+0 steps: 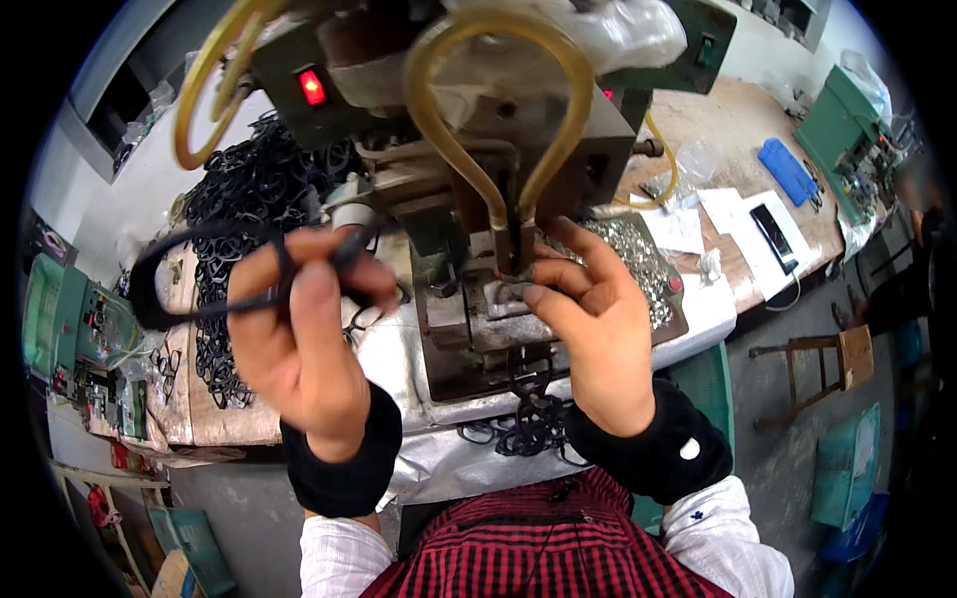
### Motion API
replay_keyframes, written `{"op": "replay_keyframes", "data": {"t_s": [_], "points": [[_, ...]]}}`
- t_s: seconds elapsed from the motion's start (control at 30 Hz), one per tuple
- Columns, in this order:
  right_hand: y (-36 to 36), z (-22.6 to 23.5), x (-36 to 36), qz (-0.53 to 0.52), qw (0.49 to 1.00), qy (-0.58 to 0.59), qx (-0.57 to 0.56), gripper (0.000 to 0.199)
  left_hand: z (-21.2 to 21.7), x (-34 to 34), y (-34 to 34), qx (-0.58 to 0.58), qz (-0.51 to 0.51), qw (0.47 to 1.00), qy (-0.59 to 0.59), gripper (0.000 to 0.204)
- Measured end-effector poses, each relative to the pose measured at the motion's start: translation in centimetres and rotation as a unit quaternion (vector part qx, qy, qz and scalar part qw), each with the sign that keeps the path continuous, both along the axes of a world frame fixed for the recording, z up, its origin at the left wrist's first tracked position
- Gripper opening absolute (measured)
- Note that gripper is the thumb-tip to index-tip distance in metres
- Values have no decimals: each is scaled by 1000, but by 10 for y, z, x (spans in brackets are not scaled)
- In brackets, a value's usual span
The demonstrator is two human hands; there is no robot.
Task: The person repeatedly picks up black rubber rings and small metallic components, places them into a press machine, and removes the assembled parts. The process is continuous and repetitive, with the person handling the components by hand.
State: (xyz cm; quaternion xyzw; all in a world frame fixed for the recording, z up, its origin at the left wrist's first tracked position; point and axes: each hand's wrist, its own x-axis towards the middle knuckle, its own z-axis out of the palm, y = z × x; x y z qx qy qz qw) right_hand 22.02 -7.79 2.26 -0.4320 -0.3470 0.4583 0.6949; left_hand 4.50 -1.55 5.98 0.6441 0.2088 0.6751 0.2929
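A black eyeglass frame (150, 279), smeared by motion, is gripped in my left hand (314, 349), raised left of the bench machine. My right hand (603, 344) is at the machine's metal fixture (454, 329), thumb and fingers pinched just below the press head (513, 249). What the right fingertips hold, if anything, is too small to make out. Two yellowish hoses (573, 75) loop down to the head. Beside my right hand, a tray holds many small shiny metal parts (633, 254).
A large heap of black eyeglass frames (264, 174) covers the bench at left. More frames (533, 424) hang at the front edge, below the fixture. A phone (773, 239) and a blue case (788, 169) lie at right. A wooden stool (852, 359) stands on the floor.
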Motion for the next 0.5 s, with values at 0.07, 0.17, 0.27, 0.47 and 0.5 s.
{"op": "replay_keyframes", "data": {"t_s": [0.07,0.17,0.27,0.47,0.5], "points": [[-11,-4,8,2,991,-129,44,50,0,-5,-33,-131,-161,978,-5,19],[-7,-32,54,-95,873,-471,79,31,-5,3,-56,-439,-374,816,38,29],[-7,-81,94,-198,712,-667,-89,21,-23,17,-47,-606,-439,662,53,38],[-12,-111,107,-247,725,-640,-56,16,-33,25,-43,-648,-409,642,34,42],[-14,-110,107,-255,726,-636,-54,14,-32,27,-44,-651,-403,642,32,42]]}}
